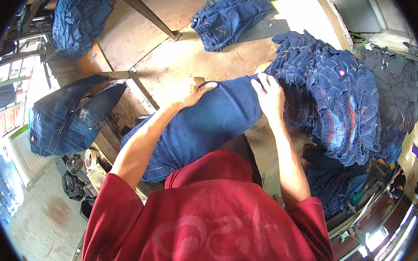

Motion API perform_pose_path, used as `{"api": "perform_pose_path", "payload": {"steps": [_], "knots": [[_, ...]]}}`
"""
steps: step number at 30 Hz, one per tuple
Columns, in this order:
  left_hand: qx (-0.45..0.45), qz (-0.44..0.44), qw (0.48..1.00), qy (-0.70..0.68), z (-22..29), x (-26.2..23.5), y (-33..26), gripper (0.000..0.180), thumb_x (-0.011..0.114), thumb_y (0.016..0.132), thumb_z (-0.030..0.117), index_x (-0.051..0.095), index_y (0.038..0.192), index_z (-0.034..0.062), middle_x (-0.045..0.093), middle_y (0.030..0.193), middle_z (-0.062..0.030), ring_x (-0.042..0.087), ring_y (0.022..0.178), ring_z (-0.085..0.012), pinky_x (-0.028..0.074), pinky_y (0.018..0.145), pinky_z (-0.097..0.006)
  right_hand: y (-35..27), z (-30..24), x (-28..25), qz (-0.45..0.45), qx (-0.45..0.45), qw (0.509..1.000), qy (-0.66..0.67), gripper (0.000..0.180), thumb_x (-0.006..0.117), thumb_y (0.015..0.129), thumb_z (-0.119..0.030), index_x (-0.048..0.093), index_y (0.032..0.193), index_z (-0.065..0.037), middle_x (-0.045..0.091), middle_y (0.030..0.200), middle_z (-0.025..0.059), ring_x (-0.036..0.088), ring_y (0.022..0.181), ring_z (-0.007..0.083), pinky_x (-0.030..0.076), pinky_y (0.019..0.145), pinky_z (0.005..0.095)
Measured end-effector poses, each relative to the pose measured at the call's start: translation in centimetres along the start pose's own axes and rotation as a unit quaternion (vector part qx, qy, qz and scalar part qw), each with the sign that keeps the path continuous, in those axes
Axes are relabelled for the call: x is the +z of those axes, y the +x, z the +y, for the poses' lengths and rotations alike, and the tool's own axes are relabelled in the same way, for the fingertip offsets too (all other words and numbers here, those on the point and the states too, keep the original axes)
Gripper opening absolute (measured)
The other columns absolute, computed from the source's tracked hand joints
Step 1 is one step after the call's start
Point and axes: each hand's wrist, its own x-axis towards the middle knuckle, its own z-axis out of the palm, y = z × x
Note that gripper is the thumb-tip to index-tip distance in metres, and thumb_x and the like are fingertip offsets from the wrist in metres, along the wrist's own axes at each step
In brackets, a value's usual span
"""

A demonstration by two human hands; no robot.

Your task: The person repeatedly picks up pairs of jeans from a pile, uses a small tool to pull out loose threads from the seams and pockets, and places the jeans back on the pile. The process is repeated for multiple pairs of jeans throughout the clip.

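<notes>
A pair of dark blue jeans lies slantwise across the near edge of the wooden table, close to my body. Its leg end points to the far right, while the wider part drops toward my left forearm. My left hand grips the far long edge of the denim, thumb on top and the other fingers curled out of sight. At the leg end, my right hand has its fingers bent over the cloth; part of its hold is hidden. Right beside that hand rises a tall pile of blue jeans.
More folded jeans lie on the table's far side. A metal post slants down to the tabletop. Jeans hang over a support at left, near a tape roll. Black garments are heaped at far right.
</notes>
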Motion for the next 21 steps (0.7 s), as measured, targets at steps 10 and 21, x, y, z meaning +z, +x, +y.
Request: {"api": "perform_pose_path", "payload": {"steps": [10, 21], "knots": [[0.059, 0.084, 0.994, 0.043, 1.3, 1.0, 1.8, 0.067, 0.063, 0.108, 0.059, 0.075, 0.076, 0.0015, 0.069, 0.066, -0.0219, 0.069, 0.059, -0.0383, 0.055, 0.061, -0.048, -11.3, -8.7, 3.2, -0.022, -0.188, 0.979, -0.075, 0.035, 0.078, 0.093, -0.006, 0.078, 0.128, -0.010, 0.075, 0.083, 0.0032, 0.066, 0.059, 0.0189, 0.056, 0.057, 0.0344], [0.137, 0.157, 0.971, 0.112, -0.5, 1.5, 2.9, 0.061, 0.071, 0.105, 0.055, 0.074, 0.069, 0.0060, 0.066, 0.059, -0.0170, 0.066, 0.051, -0.0347, 0.053, 0.053, -0.046, -8.1, -10.7, 6.2, -0.054, -0.139, 0.975, -0.163, 0.020, 0.077, 0.093, -0.015, 0.084, 0.112, -0.015, 0.075, 0.070, 0.0021, 0.067, 0.052, 0.0197, 0.056, 0.054, 0.0348]]}}
